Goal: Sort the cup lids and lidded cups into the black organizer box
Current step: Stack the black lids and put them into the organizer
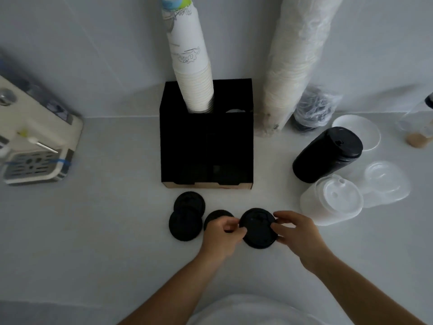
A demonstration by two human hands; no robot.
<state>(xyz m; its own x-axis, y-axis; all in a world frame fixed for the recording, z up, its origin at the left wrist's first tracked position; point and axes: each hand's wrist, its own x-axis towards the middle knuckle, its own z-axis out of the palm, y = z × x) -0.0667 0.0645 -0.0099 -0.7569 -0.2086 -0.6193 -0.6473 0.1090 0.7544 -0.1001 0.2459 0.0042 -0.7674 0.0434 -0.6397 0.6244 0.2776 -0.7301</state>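
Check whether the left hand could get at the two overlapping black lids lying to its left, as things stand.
Probably yes. The two overlapping black lids lie in the open on the counter beside the left hand, nothing between. But that hand, with the right hand, is holding a larger black lid and must release first.

White counter (105, 231). Black organizer box (206, 146) centre, against wall. Just in front of it: black lids (186, 215). Right of it: black lidded cup (326, 154), white lidded cup (330, 202), clear lids (386, 181). Left: cream machine (35, 141).
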